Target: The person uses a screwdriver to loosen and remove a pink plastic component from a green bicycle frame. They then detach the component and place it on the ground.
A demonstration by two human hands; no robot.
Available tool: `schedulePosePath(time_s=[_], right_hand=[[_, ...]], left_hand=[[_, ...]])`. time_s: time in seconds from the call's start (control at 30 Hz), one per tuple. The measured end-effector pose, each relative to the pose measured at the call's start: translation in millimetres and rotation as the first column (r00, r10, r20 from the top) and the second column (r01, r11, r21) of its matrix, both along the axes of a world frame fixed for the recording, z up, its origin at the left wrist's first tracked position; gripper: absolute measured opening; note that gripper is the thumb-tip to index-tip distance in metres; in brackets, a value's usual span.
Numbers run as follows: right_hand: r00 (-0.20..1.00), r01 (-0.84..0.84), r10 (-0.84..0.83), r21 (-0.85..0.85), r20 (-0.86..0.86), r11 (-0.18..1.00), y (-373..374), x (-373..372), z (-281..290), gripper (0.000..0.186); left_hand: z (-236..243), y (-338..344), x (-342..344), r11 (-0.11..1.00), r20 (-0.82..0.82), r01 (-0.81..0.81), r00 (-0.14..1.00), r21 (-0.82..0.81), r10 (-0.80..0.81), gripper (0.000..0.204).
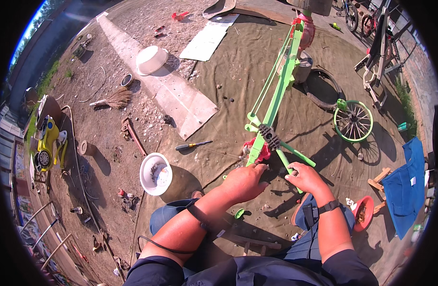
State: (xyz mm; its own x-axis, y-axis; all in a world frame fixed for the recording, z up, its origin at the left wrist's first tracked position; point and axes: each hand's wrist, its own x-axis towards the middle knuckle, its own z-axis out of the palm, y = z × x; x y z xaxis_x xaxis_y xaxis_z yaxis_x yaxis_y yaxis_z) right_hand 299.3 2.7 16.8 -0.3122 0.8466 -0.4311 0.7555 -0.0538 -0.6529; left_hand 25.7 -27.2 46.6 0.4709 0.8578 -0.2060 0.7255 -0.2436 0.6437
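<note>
A long bright-green metal frame with red parts stretches away from me over the ground cloth. My left hand is at its near end, beside a red part; its fingers bend over the frame and its thumb stands apart. What lies under those fingers is partly hidden. My right hand wraps round a green tube that branches off the frame. Between this tube and the frame's bar sits a dark ridged block. A small green piece lies on the cloth below my left hand.
A white bucket, a screwdriver and a pipe wrench are on the left. A green-rimmed spoked wheel, a tyre, a red bowl and a blue-seated folding stool are on the right.
</note>
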Motion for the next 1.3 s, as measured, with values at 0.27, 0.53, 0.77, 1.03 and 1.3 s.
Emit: schedulePosePath(time_s=[0.27,0.53,0.77,1.03,1.3], right_hand=[[1.000,-0.003,0.003,0.005,-0.015,1.000,-1,0,-2,0.040],[1.000,-0.018,0.019,0.071,-0.024,0.997,-3,2,-6,0.044],[0.999,-0.046,0.048,0.074,-0.015,0.996,-2,3,-12,0.045],[0.995,-0.103,0.100,0.144,0.023,0.984,-1,7,-20,0.045],[0.993,-0.108,0.102,0.097,0.063,0.989,0,3,-11,0.044]], left_hand=[[3,1,0,0.999,-0.029,0.013,0.999,-0.044,-0.014,0.056],[-3,2,-3,0.997,0.012,-0.010,1.000,-0.075,0.011,0.045],[14,1,-3,0.998,0.006,-0.010,1.000,-0.060,0.010,0.050],[15,1,-2,0.999,-0.025,-0.014,1.000,-0.046,0.013,0.051],[17,1,-2,0.999,-0.027,-0.004,1.000,-0.041,0.003,0.052]])
